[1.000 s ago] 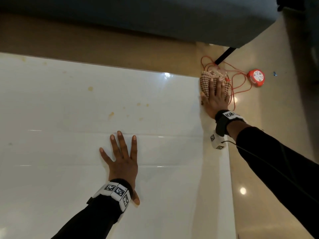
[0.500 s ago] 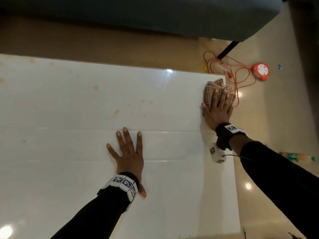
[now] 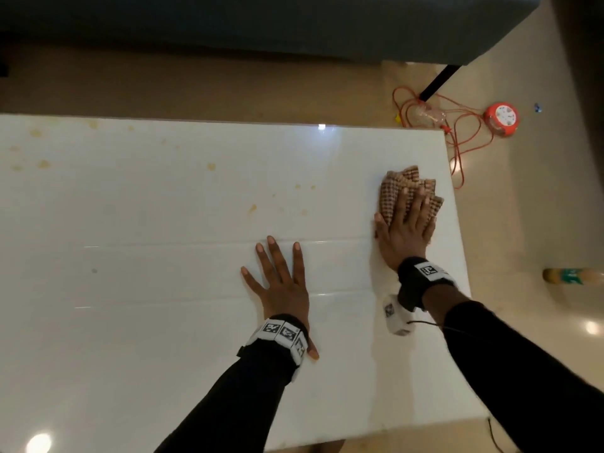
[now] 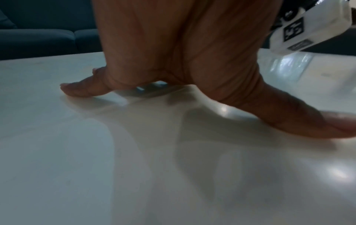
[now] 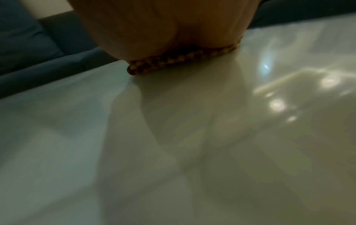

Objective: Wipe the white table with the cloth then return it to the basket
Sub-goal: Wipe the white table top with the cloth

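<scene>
1. The checked cloth (image 3: pixel 400 188) is pressed flat on the white table (image 3: pixel 163 289) near its right edge by the right hand (image 3: pixel 403 232), fingers straight.
2. Its long axis runs toward the table's far edge.
3. The left hand (image 3: pixel 282 286) is laid flat, holding nothing.

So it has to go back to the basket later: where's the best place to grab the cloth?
Probably the bunched far folds of the cloth, reached from above. It lies flat under the right hand on the table, and those folds stick out past the fingers, so curling them should gather it.
</scene>
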